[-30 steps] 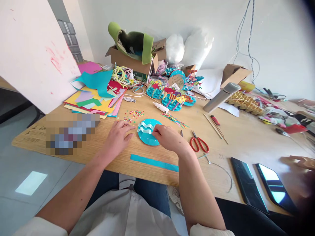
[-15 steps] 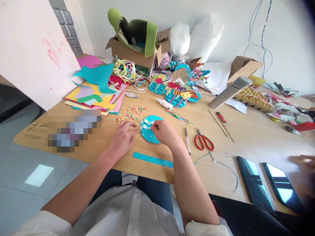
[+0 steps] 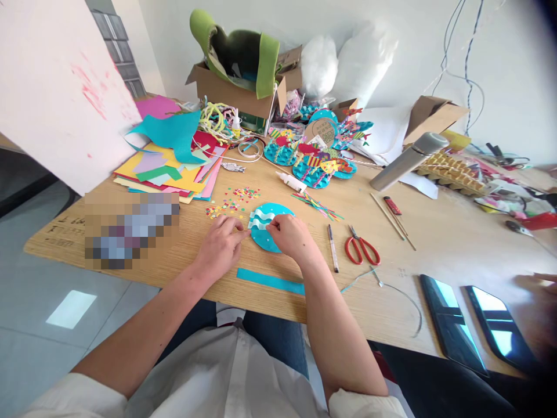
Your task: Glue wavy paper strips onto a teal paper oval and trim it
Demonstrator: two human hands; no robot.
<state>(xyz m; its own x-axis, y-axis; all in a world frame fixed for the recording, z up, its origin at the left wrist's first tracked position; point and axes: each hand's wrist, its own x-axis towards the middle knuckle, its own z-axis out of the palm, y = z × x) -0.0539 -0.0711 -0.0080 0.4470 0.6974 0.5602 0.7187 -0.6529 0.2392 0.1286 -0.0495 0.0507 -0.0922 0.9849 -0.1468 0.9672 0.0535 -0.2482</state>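
Note:
A round blue disc (image 3: 265,242) with white dots lies on the table, and pale wavy paper strips (image 3: 257,216) run across its upper left part. My right hand (image 3: 290,237) rests over the disc's right side, thumb and fingertips pinched on the right end of the lower wavy strip. At the disc's left edge is my left hand (image 3: 221,245); its fingers are apart and loosely bent, with one tip touching the rim by the strip's end. A straight blue paper strip (image 3: 270,281) lies nearer me, partly covered by my right forearm.
Confetti (image 3: 235,202) is scattered beyond the disc, near a white glue bottle (image 3: 292,182) and thin colored strips (image 3: 319,206). To the right lie a pen (image 3: 333,248), red-handled scissors (image 3: 362,247) and two phones (image 3: 455,325). Colored paper (image 3: 169,174) is stacked left. Another person's hand (image 3: 546,278) shows far right.
Both hands keep almost the same place at the disc. The view has shifted very slightly; nothing has visibly been picked up or let go.

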